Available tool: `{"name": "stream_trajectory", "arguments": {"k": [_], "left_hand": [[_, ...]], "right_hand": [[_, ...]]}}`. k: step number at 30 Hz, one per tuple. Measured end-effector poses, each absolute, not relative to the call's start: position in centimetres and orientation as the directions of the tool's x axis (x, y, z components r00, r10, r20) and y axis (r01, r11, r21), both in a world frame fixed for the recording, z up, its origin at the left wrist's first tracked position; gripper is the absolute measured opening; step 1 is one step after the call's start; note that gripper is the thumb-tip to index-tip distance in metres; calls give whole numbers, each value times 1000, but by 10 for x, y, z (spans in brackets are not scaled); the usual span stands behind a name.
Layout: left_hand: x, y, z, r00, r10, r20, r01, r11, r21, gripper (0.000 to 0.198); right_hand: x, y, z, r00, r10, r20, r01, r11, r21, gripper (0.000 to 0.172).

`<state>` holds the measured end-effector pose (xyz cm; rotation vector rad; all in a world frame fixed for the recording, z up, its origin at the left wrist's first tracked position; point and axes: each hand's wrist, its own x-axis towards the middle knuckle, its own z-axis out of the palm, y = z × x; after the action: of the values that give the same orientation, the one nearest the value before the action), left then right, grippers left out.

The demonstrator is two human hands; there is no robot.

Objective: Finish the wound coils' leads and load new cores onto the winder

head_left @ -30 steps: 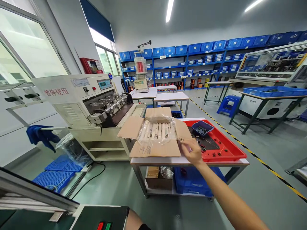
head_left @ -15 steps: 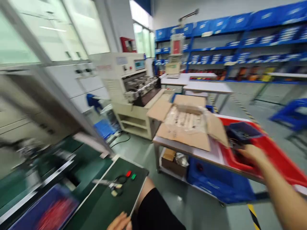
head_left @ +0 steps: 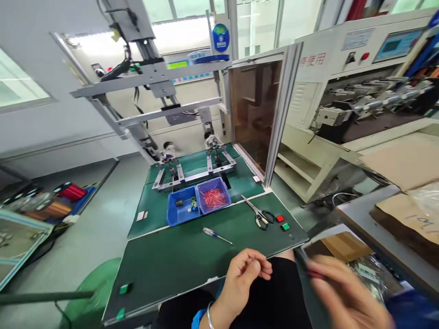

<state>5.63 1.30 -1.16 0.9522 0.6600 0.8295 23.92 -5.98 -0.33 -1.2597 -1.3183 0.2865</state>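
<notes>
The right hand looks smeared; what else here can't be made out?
- Right hand, head view: motion blur hides whatever it holds, if anything.
- Left hand: fingers curled; anything inside is hidden.
- Blue bins: contents too small to identify.
- Cardboard box: cut off by the right edge.

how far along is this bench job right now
Early, it seems. Laid out: two blue bins, scissors and a screwdriver on the green bench. In hand: the blurred right hand seems to hold something small; the left hand is curled, apparently empty. The fixture is untouched.
</notes>
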Motion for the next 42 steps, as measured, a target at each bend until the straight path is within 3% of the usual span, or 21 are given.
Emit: {"name": "stream_trajectory", "arguments": {"k": [2,4,9,14,17,22,28,31,34,37,42], "left_hand": [[44,8,0,502,847,-178,-482,445,755,34],[28,6,11,412,892,-188,-601,421,679,31],[-4,4,19,216,952,-217,-708,306,637,31],[-13,7,10,192,957,-217,-688,290,665,34],[-13,10,7,231,951,-204,-661,307,685,32],[-14,13,2,302,938,-170,-629,330,703,33],[-23,11,-5,269,950,-160,-606,296,739,34],[-26,10,-7,225,968,-114,-599,230,767,32],[-28,10,-6,198,977,-77,-562,177,808,31],[-29,9,-7,192,978,-79,-528,171,832,30],[-28,9,-13,232,971,-63,-552,184,813,30]], "right_hand": [[201,-36,3,187,777,602,405,497,-767,15],[166,-11,6,69,766,639,297,596,-746,14],[124,16,1,-60,790,611,177,610,-772,15],[123,11,0,-74,831,552,152,557,-817,13],[122,8,2,3,867,498,139,493,-859,11],[119,11,-2,121,921,371,19,372,-928,24],[127,16,-6,286,918,273,-86,309,-947,24],[127,12,-5,152,937,314,-34,322,-946,11],[122,5,-5,8,945,328,-5,328,-945,13],[118,2,-5,8,940,340,54,339,-939,6],[116,3,-3,9,946,325,48,324,-945,9]]}}
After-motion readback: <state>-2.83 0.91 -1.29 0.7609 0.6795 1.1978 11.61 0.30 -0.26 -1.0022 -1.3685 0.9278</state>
